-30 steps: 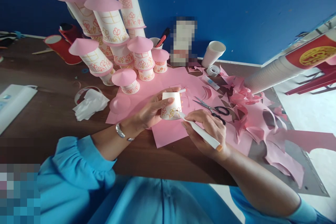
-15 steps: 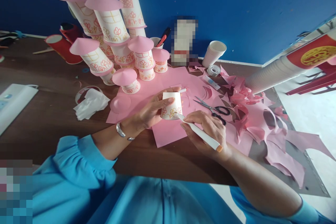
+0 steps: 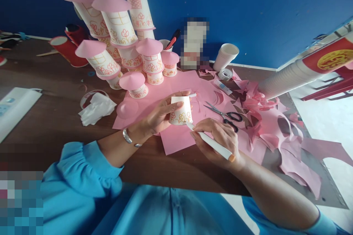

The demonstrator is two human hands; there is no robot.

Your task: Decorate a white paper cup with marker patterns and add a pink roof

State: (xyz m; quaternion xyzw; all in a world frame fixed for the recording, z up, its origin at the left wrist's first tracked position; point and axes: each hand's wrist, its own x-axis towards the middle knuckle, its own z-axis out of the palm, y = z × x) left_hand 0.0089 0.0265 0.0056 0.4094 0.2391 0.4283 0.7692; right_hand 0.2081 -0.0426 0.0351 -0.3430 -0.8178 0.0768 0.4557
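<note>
From here, the left hand (image 3: 163, 113) pinches the small white cup (image 3: 185, 110) while the white marker (image 3: 215, 145), pinched in the right hand (image 3: 217, 134), slants leftward to its lower rim.

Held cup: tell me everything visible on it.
The cup is white, paper-looking and tapered, its wider end toward the person. Line-drawn flowers in reddish and yellow-orange tones sit near that end; the narrower part looks plain. The left grip holds it over the pink sheet, thumb across its visible side. The tip of the white marker is at its lower right edge; whether they touch is unclear.
</note>
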